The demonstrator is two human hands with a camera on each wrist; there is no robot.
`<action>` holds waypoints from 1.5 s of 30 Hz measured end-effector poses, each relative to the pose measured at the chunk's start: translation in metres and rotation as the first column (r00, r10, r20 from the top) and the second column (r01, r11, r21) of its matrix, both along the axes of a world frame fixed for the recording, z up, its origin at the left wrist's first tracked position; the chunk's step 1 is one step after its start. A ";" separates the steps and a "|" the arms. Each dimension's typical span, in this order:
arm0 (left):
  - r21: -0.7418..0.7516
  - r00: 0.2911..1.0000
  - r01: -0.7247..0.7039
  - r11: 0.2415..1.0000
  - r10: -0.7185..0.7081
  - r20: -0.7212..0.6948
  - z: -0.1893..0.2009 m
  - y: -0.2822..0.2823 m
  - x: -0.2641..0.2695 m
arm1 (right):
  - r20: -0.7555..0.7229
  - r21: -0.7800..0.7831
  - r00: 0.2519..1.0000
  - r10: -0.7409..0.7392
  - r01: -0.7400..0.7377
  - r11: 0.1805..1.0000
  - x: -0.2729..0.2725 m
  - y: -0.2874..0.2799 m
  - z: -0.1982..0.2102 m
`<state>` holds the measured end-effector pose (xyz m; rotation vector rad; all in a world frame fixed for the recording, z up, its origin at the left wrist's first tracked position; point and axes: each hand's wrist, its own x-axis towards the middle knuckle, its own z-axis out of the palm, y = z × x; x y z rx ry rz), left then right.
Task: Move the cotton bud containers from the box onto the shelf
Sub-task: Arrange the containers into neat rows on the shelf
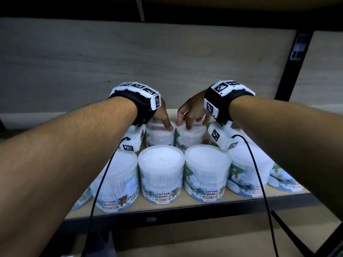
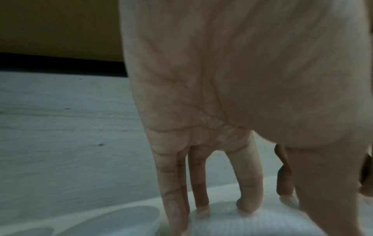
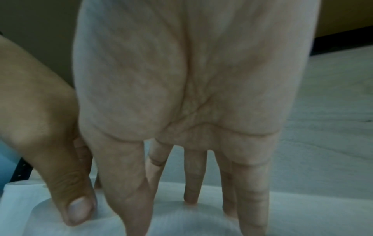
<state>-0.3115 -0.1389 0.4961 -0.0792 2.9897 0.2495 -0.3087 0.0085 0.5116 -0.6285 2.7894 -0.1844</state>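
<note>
Two cotton bud containers stand side by side in the back row of the shelf point(image 1: 185, 203). My left hand point(image 1: 163, 120) grips the left container point(image 1: 160, 138) from above, thumb on the near rim. My right hand point(image 1: 191, 119) grips the right container point(image 1: 190, 139) the same way. The left wrist view has straight fingers point(image 2: 250, 183) reaching over the far edge of the white lid point(image 2: 252, 223). My right fingers point(image 3: 194, 183) spread over the other lid point(image 3: 181, 222), and the left thumb point(image 3: 78, 207) presses just beside it. The box is out of view.
Several more containers fill the front row point(image 1: 161, 171), close under both wrists. Black cables point(image 1: 100, 182) hang from the wrist cameras across them. A black upright post point(image 1: 289, 71) bounds the shelf on the right. A grey wall point(image 1: 130, 62) lies behind, and the upper shelf's dark edge is above.
</note>
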 end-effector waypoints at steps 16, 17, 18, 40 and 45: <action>0.064 0.993 0.021 0.998 -0.028 0.118 0.011 0.005 0.036 | 0.062 0.024 0.998 0.012 -0.014 1.000 0.021 0.007 0.006; 0.068 0.992 0.024 0.997 -0.032 0.119 0.011 0.005 0.037 | 0.062 0.019 0.998 0.015 -0.017 1.000 0.021 0.007 0.005; 0.076 0.992 0.024 0.997 -0.034 0.124 0.011 0.005 0.039 | 0.065 0.012 0.998 0.017 -0.018 1.000 0.021 0.008 0.006; 0.166 0.988 0.045 0.985 -0.068 0.139 0.010 -0.003 0.061 | 0.147 -0.064 0.989 0.010 0.000 0.998 0.049 0.012 0.009; 0.179 0.984 0.049 0.983 -0.079 0.162 0.010 -0.006 0.063 | 0.140 -0.071 0.990 0.012 -0.002 0.997 0.054 0.012 0.009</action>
